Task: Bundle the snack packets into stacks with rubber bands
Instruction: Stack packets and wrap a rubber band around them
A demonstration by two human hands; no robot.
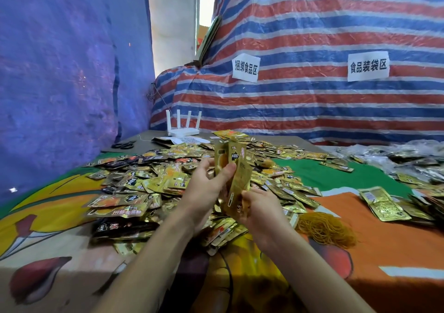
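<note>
**Packets held upright above the pile**

Both hands grasp one small stack of gold snack packets (236, 168), stood on end over the middle of the bench (360, 252). The left hand (206, 187) pinches the stack partway up, its thumb pressed on the near face and its fingers curled behind. The right hand (262, 207) grips the lower end from the right, fingers wrapped round the bottom edges. The packets in the stack fan slightly at the top (how many there are cannot be told).

Beneath and behind the hands lies a broad loose pile of snack packets (149, 182), gold and black, spread across the patterned cloth that covers the bench. A heap of yellow rubber bands (324, 228) lies on the cloth just to the right of the right hand, apart from it. Further right a few flat gold packets (382, 203) lie by themselves, and beyond them a mass of clear plastic bags (396, 154).

At the far edge of the bench stands a white router (183, 126) with four aerials, and black scissors (123, 145) lie to its left. A red, white and blue striped tarpaulin (312, 24) hangs behind, bearing two paper signs (245, 68); a blue sheet (60, 72) closes off the left side.
</note>
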